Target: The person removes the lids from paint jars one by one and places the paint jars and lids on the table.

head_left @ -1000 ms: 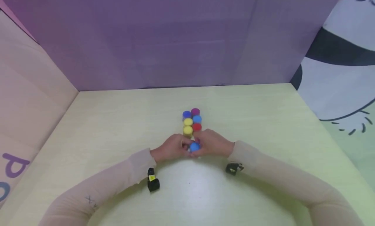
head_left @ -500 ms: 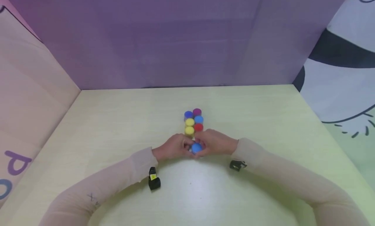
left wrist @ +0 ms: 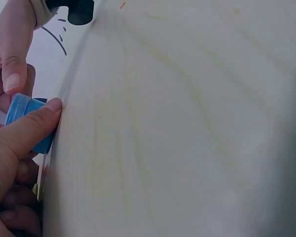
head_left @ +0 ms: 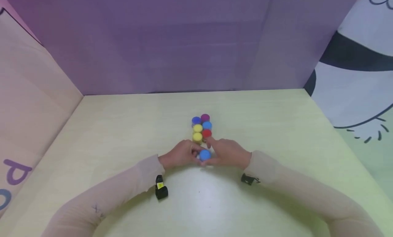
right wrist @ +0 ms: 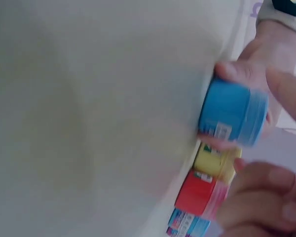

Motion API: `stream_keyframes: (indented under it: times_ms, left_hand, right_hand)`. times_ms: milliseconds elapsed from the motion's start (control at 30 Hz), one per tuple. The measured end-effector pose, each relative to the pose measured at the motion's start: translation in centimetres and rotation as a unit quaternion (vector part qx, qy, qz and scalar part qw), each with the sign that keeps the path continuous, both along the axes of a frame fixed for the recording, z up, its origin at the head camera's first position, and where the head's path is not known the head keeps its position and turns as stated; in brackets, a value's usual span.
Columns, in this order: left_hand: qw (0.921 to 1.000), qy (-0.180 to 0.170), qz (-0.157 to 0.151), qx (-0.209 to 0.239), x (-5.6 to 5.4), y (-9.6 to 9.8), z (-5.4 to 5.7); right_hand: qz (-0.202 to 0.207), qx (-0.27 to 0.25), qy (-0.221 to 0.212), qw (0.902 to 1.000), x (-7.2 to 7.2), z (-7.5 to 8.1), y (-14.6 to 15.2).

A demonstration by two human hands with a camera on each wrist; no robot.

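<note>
1. Blue jar [right wrist: 227, 108]: it stands upright between the person's two hands at the near end of a small group of jars. Whether its base rests on the table [head_left: 138, 121] or hangs just above it cannot be told.
2. The left hand [head_left: 181, 153] grasps the jar's side, thumb and fingers curled round the body below the lid [right wrist: 253, 118].
3. The right hand [head_left: 228, 153] is spread loosely about the lid, thumb and fingers parted; it appears to have no grip.
4. The step in hand looks like working the lid while the left hand steadies the body; which way it is meant to turn, if at all, is unclear.
5. A next move on the lid would call for a right-hand pinch on its rim, with the fingers clear of the neighbours.
6. Beyond stand six more jars in two columns: dark blue jar [head_left: 196, 120] and two yellow jars [head_left: 197, 138] on the left; purple jar [head_left: 205, 117], light blue jar [head_left: 207, 125] and red jar [head_left: 206, 133] on the right.
7. The blue jar's lid is on; its contents, like the others', cannot be made out.
</note>
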State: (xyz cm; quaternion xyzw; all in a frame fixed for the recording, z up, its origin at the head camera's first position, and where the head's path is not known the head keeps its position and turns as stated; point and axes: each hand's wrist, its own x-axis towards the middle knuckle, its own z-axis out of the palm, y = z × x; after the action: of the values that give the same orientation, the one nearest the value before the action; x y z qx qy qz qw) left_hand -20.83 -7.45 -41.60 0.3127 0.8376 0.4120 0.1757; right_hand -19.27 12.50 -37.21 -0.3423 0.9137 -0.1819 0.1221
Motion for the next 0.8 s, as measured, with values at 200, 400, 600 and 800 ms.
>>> stream_keyframes:
  times_ms: [200, 400, 600, 800]
  left_hand:
    - [0.9999, -0.001, -0.003, 0.012, -0.1, -0.1, -0.2]
    - [0.9999, -0.008, -0.004, 0.014, -0.1, -0.1, -0.3]
    - [0.9999, -0.008, -0.003, 0.010, -0.2, -0.1, -0.3]
    - [0.9999, -0.008, -0.006, 0.012, -0.2, -0.2, -0.2]
  right_hand:
    - [-0.048, -0.005, 0.000, 0.9989, 0.7, -0.2, -0.6]
    - [-0.071, 0.004, -0.009, 0.9974, 0.8, 0.0, -1.3]
    - [-0.072, 0.010, -0.027, 0.9970, 0.7, 0.4, -1.5]
    - [-0.013, -0.023, -0.011, 0.9996, 0.2, 0.2, -0.8]
